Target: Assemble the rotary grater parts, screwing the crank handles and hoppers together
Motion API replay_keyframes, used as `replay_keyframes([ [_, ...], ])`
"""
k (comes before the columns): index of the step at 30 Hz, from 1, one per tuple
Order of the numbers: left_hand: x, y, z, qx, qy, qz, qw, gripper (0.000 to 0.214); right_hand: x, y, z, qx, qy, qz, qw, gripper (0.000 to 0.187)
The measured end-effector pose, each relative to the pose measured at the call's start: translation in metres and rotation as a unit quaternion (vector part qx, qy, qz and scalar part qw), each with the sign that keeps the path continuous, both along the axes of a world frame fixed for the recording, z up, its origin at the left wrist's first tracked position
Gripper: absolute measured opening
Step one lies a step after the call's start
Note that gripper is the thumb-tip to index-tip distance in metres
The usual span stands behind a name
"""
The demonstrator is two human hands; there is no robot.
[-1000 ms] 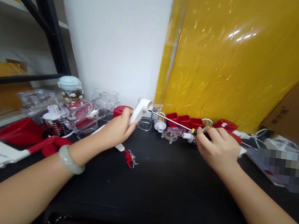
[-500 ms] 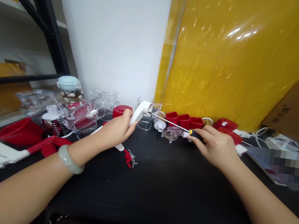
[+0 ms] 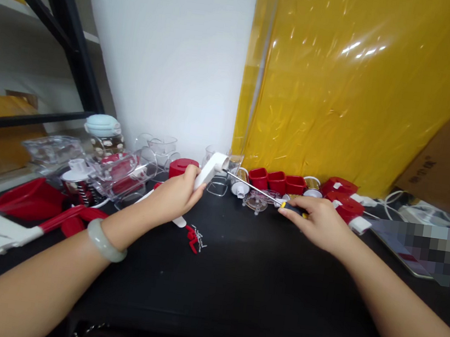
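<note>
My left hand [image 3: 178, 195] is closed around a white plastic handle [image 3: 208, 172] whose short tubular end points to the right. In my right hand [image 3: 312, 218] is a screwdriver [image 3: 253, 186] with a black and yellow grip, its fingers and thumb pinching that grip. The long metal shaft slants up to the left, and its tip is at the lower edge of the handle's round opening; whether it goes inside I cannot tell. Below my left hand, small screws [image 3: 200, 238] lie beside little red parts [image 3: 192, 239] on the black table [image 3: 242, 292].
Red square cups [image 3: 276, 181] stand along the yellow-wrapped panel [image 3: 342, 95]. Clear plastic parts [image 3: 124, 174], a red scoop-like piece [image 3: 34, 198] and a jar with a light blue lid [image 3: 104, 127] crowd the left. A tablet-like device [image 3: 400, 249] lies at right.
My right hand has shifted slightly down, and its fingers have changed position on the screwdriver grip. The left hand and the white handle stay almost still.
</note>
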State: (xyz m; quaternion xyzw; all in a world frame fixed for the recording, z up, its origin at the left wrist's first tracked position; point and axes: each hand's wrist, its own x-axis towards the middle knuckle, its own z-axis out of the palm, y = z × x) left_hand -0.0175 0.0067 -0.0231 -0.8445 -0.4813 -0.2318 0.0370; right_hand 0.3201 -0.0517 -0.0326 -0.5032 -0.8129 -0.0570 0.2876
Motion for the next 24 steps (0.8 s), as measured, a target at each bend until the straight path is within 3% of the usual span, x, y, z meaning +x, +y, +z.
replay_keyframes([
  [3,-0.001,-0.001,0.003,0.000,-0.032,-0.004,0.999,0.030,-0.002,0.001,-0.007,0.084,-0.006,-0.020,0.996,0.032],
  [6,-0.001,-0.003,0.006,-0.004,-0.043,-0.010,0.999,0.029,-0.004,-0.002,-0.009,0.187,-0.085,-0.071,0.976,0.030],
  [11,-0.001,-0.002,0.005,-0.012,-0.041,-0.019,0.999,0.028,-0.005,-0.011,0.000,0.315,-0.244,-0.132,0.908,0.026],
  [16,-0.001,-0.001,0.001,-0.038,-0.059,-0.027,0.997,0.029,-0.005,-0.017,0.007,0.410,-0.318,-0.148,0.842,0.008],
  [18,0.000,-0.002,0.001,-0.037,-0.069,-0.033,0.996,0.028,-0.006,-0.018,0.008,0.427,-0.310,-0.163,0.834,0.010],
  [20,0.001,-0.005,0.003,-0.030,-0.079,-0.040,0.996,0.027,-0.007,-0.019,0.007,0.414,-0.277,-0.191,0.846,0.012],
  [24,0.002,-0.011,0.010,-0.031,-0.083,-0.024,0.996,0.026,-0.012,-0.021,0.008,0.314,-0.229,-0.289,0.875,0.037],
])
